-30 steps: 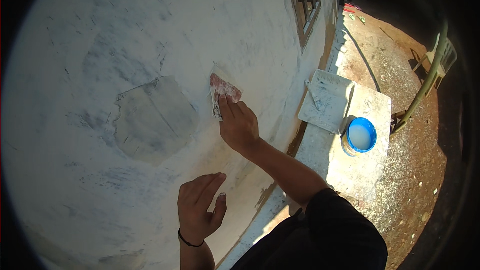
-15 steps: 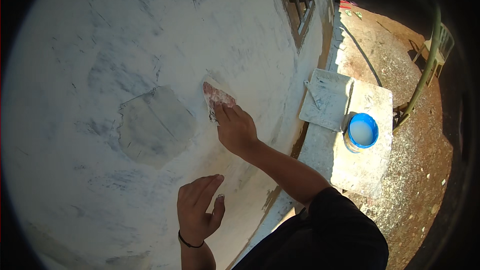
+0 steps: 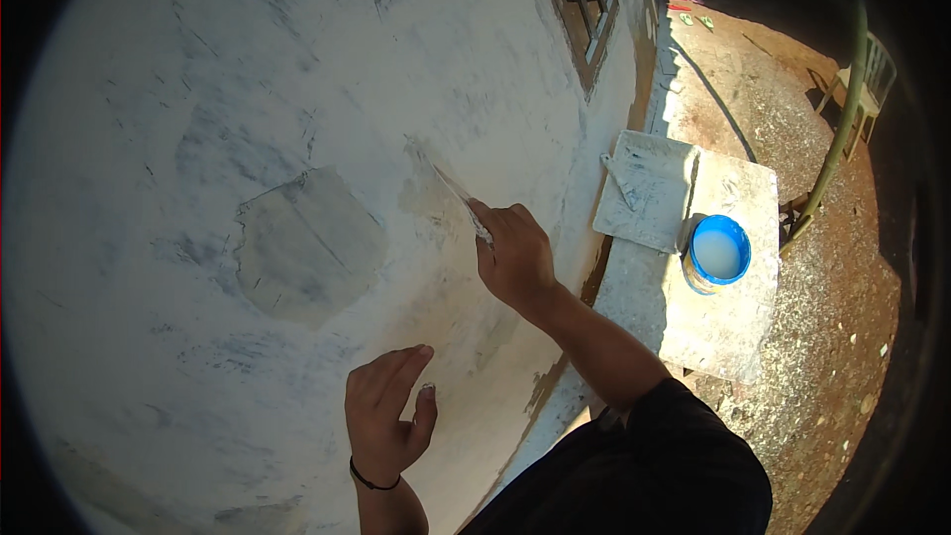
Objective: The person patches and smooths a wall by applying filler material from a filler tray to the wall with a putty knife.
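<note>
Head view: our right hand (image 3: pixel 515 253) grips a thin, flat, white-smeared scraper (image 3: pixel 458 191), seen nearly edge-on, at the off-white plastered wall (image 3: pixel 495 69); we cannot tell whether its edge touches. Our left hand (image 3: pixel 389 411), empty, hangs lower down, fingers loosely bent and thumb apart. Just left of the scraper lies a small, damp-looking beige patch (image 3: pixel 421 193). To work it well, we judge, we should keep the blade low and evenly pressed, feathering the margin to leave no ridge. Further left is a large, rounded grey patch (image 3: pixel 312 248). Well to the right, a pale square tray (image 3: pixel 656 203) lies near a blue-rimmed bucket (image 3: pixel 718 224) of whitish liquid, standing on a light slab (image 3: pixel 728 327).
</note>
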{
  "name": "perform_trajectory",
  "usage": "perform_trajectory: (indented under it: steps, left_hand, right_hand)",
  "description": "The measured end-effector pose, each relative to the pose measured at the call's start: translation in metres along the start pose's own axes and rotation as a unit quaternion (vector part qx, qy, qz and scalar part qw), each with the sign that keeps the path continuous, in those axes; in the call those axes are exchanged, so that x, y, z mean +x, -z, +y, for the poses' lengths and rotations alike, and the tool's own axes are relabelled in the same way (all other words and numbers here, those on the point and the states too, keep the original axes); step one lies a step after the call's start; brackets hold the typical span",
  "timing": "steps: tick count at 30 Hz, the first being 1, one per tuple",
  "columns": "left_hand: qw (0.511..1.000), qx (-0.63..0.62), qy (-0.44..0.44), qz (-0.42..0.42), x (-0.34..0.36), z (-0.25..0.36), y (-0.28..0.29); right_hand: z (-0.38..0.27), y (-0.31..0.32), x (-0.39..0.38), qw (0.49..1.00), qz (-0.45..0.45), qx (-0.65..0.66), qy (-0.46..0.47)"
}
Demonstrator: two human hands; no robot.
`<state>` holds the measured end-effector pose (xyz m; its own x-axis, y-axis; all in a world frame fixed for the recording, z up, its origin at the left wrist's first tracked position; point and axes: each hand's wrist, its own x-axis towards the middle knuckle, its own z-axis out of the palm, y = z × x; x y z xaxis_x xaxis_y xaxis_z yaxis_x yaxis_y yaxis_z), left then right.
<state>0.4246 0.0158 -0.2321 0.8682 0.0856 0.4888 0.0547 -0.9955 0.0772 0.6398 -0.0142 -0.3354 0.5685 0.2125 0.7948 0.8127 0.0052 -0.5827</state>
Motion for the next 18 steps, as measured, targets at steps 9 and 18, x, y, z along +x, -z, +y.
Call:
perform_trajectory:
  steps: [9, 18]
  left_hand:
    - [1.0, 0.001, 0.026, -0.003, 0.001, 0.003, 0.002]
    - [1.0, 0.005, -0.001, -0.002, 0.016, 0.005, -0.007]
  right_hand:
    - [-0.016, -0.035, -0.019, 0.996, -0.044, -0.037, 0.072]
    - [0.012, 0.015, -0.012, 0.984, -0.105, 0.145, -0.023]
